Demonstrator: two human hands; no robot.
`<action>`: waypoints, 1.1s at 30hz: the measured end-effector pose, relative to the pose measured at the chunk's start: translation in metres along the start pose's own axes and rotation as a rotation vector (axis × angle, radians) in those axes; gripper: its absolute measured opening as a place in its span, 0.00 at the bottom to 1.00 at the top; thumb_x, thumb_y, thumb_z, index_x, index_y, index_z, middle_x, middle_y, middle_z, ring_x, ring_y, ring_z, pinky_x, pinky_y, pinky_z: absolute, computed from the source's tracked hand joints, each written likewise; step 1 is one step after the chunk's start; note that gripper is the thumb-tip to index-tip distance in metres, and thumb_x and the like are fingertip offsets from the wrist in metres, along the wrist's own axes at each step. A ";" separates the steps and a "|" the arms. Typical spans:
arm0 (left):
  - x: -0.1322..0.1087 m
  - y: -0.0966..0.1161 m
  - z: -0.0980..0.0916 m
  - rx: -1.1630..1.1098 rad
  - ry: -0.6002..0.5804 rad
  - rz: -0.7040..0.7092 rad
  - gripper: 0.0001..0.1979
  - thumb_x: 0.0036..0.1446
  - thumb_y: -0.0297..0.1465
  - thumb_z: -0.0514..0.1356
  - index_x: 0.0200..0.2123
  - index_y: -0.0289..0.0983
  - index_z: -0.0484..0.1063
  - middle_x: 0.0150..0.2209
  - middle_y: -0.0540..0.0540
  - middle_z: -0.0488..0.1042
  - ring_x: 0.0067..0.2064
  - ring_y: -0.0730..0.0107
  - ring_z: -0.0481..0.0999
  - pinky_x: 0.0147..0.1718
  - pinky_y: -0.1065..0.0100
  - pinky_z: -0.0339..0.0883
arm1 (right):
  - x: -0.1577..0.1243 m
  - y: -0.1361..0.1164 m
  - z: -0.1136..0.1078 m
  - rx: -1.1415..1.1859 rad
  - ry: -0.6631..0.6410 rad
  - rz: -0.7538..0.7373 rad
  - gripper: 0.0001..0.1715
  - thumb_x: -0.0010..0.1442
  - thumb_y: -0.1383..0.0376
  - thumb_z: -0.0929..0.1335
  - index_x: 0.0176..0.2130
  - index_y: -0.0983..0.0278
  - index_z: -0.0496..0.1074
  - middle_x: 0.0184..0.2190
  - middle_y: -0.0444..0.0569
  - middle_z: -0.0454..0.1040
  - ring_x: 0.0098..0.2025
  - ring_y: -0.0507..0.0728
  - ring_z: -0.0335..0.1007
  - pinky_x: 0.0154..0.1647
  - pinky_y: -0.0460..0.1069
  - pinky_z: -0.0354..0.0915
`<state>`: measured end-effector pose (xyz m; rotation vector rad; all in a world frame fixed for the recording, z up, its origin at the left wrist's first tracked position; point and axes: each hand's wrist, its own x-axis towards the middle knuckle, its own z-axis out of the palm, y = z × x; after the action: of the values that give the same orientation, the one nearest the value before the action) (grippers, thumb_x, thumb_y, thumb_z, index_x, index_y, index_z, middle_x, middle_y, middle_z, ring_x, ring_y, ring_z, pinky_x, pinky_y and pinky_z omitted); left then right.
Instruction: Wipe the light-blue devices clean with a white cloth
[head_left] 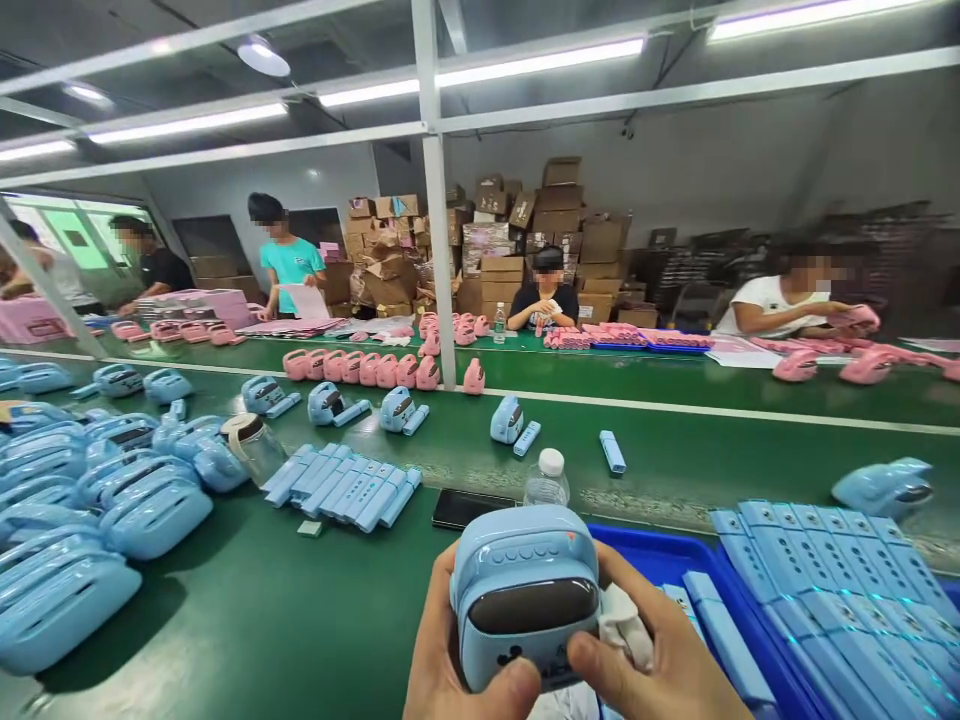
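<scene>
A light blue toy device (525, 585) with a dark oval window sits upright between both my hands at the bottom centre. My left hand (457, 660) wraps its left side, thumb pressed on the lower front. My right hand (660, 655) grips its right side and also holds a white cloth (622, 625) against it. Just behind the device stands a clear water bottle (546, 480), and a black phone (469, 508) lies flat on the green table (300, 620).
Piles of blue devices (97, 500) fill the left side. Blue bar-shaped parts (345, 487) lie mid-table; more fill a blue tray (832, 600) at right. Pink devices (375, 368) line the far belt. Several people work opposite, with stacked cardboard boxes (525, 240) behind them.
</scene>
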<state>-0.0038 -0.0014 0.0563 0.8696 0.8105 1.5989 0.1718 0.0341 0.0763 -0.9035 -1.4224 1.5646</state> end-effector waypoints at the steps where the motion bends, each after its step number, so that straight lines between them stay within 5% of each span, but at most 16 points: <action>1: 0.000 0.002 -0.001 0.024 -0.025 0.007 0.41 0.41 0.47 0.77 0.57 0.42 0.69 0.44 0.43 0.84 0.45 0.49 0.84 0.44 0.58 0.77 | 0.002 0.000 0.001 0.018 -0.022 -0.019 0.39 0.55 0.42 0.78 0.61 0.49 0.72 0.51 0.47 0.82 0.51 0.64 0.79 0.53 0.51 0.72; 7: 0.007 0.011 -0.009 0.136 -0.192 0.030 0.33 0.50 0.46 0.74 0.55 0.39 0.71 0.47 0.40 0.82 0.45 0.51 0.83 0.45 0.58 0.77 | -0.003 0.001 0.001 -0.020 0.029 -0.026 0.43 0.53 0.46 0.81 0.62 0.51 0.70 0.54 0.48 0.79 0.53 0.65 0.77 0.54 0.53 0.72; 17: 0.003 0.001 -0.011 0.237 -0.113 0.101 0.33 0.50 0.48 0.74 0.55 0.39 0.72 0.45 0.41 0.84 0.43 0.55 0.84 0.42 0.62 0.77 | -0.005 0.010 -0.004 -0.137 0.054 -0.121 0.39 0.59 0.46 0.78 0.64 0.53 0.71 0.53 0.51 0.80 0.52 0.65 0.78 0.53 0.54 0.74; 23: 0.004 -0.002 -0.011 0.179 -0.219 0.065 0.36 0.51 0.46 0.72 0.60 0.40 0.67 0.51 0.39 0.81 0.49 0.50 0.82 0.48 0.57 0.75 | -0.003 0.020 -0.008 -0.039 0.011 -0.112 0.39 0.60 0.47 0.77 0.65 0.52 0.70 0.56 0.49 0.78 0.58 0.66 0.74 0.56 0.54 0.71; 28: -0.002 -0.003 -0.007 0.267 -0.096 0.011 0.35 0.49 0.47 0.72 0.57 0.40 0.68 0.46 0.42 0.83 0.45 0.56 0.82 0.43 0.62 0.75 | 0.001 0.027 -0.007 -0.007 -0.049 -0.098 0.38 0.60 0.44 0.76 0.62 0.55 0.72 0.53 0.52 0.80 0.56 0.68 0.75 0.52 0.54 0.72; 30: -0.002 -0.002 -0.003 0.281 -0.036 0.003 0.34 0.48 0.48 0.72 0.55 0.40 0.69 0.46 0.42 0.83 0.45 0.56 0.83 0.44 0.62 0.75 | 0.005 0.032 -0.011 0.002 0.011 -0.073 0.40 0.57 0.42 0.77 0.60 0.56 0.71 0.53 0.52 0.79 0.54 0.66 0.76 0.52 0.54 0.72; 33: 0.001 -0.002 -0.001 0.284 0.041 -0.021 0.34 0.48 0.49 0.72 0.54 0.40 0.69 0.44 0.43 0.83 0.45 0.55 0.83 0.46 0.61 0.76 | 0.012 0.040 -0.028 -0.088 0.309 -0.046 0.33 0.60 0.40 0.75 0.54 0.55 0.69 0.49 0.50 0.80 0.40 0.60 0.79 0.41 0.51 0.75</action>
<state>-0.0035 -0.0004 0.0541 1.0275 1.0902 1.5087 0.1879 0.0554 0.0336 -1.1050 -1.2876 1.2724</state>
